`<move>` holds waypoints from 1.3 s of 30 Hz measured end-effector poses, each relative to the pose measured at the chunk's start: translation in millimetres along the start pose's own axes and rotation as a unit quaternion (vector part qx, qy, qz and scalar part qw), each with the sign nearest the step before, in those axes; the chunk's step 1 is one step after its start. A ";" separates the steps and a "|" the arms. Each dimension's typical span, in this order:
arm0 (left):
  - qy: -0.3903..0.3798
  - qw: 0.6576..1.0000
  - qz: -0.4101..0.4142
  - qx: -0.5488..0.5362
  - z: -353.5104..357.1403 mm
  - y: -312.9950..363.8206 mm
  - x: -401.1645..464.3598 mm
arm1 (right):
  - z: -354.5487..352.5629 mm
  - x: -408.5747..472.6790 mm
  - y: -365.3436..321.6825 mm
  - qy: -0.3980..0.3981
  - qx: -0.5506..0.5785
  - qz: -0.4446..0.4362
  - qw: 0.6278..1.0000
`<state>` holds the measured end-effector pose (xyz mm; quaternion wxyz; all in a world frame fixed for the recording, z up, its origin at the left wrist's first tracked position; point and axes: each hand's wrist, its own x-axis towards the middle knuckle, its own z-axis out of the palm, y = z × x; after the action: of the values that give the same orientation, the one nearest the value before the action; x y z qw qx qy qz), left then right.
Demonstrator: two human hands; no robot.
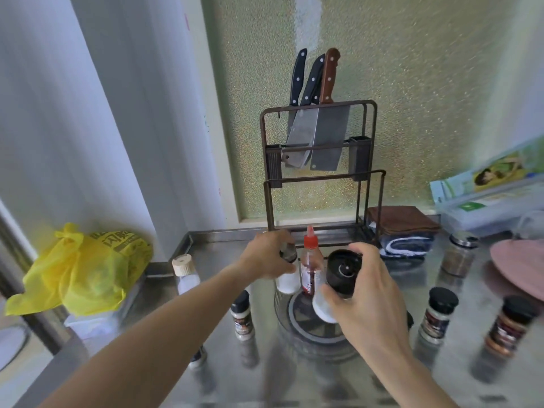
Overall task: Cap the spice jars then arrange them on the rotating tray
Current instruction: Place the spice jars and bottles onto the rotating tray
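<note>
A clear round rotating tray (297, 334) sits on the steel counter in the middle. My left hand (265, 254) grips the dark top of a white salt grinder (287, 278) standing at the tray's back. My right hand (368, 293) holds a second black-topped white grinder (343, 270), tilted, over the tray. A red-capped sauce bottle (310, 267) stands between them. Around the tray stand a wooden-capped jar (186, 275), a small black-capped spice jar (242, 318), two black-capped jars (437, 315) (507, 329) at the right, and a silver-capped jar (459, 254).
A metal rack (321, 172) holding knives and cleavers stands behind the tray. A yellow plastic bag (85, 266) lies at the left. Folded cloths (403, 234) and a pink plate (518, 266) are at the right, with a box (494, 198) behind them.
</note>
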<state>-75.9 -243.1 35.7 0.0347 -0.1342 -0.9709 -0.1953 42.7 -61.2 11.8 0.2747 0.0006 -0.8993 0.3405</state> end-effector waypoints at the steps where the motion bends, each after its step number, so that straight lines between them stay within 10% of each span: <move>1: -0.004 1.000 -0.002 -0.003 5.2 0.7 0.3 | -4.4 1.3 3.4 0.003 -0.008 -0.001 1.000; 34: -0.011 0.999 -0.043 0.032 42.8 12.8 5.6 | 43.9 95.3 49.3 -0.196 -0.122 0.086 0.969; 39: 0.143 0.987 -0.059 -0.043 24.6 36.9 -16.3 | 12.0 91.9 48.2 -0.221 -0.123 0.069 0.965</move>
<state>-50.4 -204.8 24.7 0.1555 -0.0485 -0.9530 -0.2555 -50.3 -14.5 20.3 0.0431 -0.0197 -0.9704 0.2369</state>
